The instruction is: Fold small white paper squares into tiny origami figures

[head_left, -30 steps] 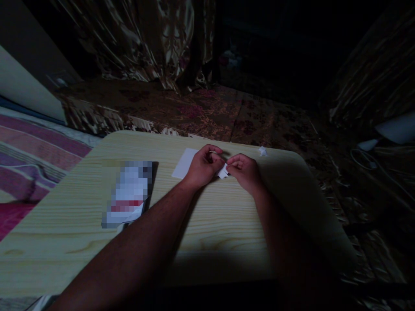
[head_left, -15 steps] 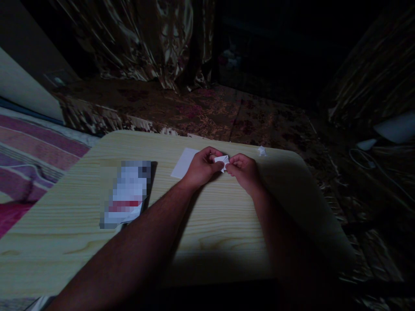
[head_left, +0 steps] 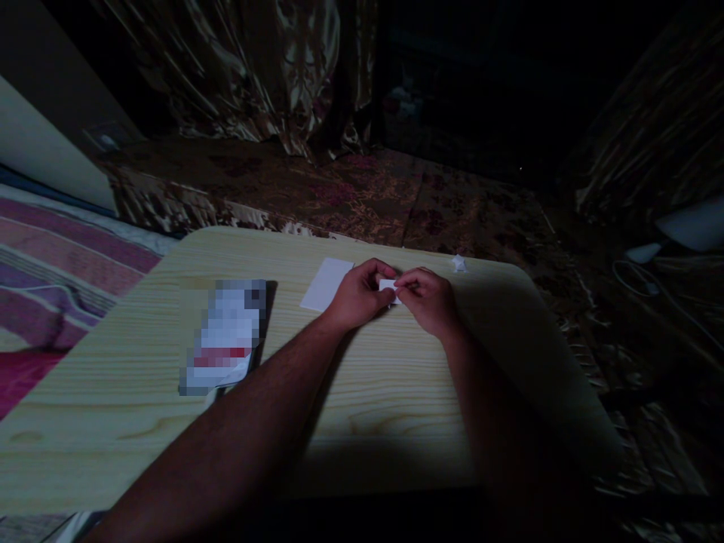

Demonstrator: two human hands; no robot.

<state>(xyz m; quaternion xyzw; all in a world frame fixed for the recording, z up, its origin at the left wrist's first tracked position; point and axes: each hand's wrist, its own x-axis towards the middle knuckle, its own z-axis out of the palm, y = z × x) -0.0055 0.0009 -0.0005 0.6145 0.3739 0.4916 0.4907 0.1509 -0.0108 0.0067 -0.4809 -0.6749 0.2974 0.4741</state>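
A small folded piece of white paper (head_left: pixel 388 285) is pinched between both hands above the table. My left hand (head_left: pixel 363 294) grips its left side with thumb and fingers. My right hand (head_left: pixel 428 298) has its fingertips closed on the right side. Fingers cover much of the folds. Just left of my left hand lies a flat stack or sheet of white paper (head_left: pixel 325 284). Beyond my right hand, close to the far edge, rests a small white folded paper star (head_left: pixel 459 262).
A phone-like object (head_left: pixel 229 332), blurred out by pixels, lies on the left of the pale wooden table (head_left: pixel 390 407). A striped bedspread (head_left: pixel 84 256) is at the left. Behind the table is a patterned fringed cover (head_left: pixel 351 188). A white cable (head_left: pixel 639 275) hangs at the right.
The folded paper has been turned between the fingers, so a plainer, smaller face of it shows. Both hands still hold it in nearly the same place. The view has shifted slightly.
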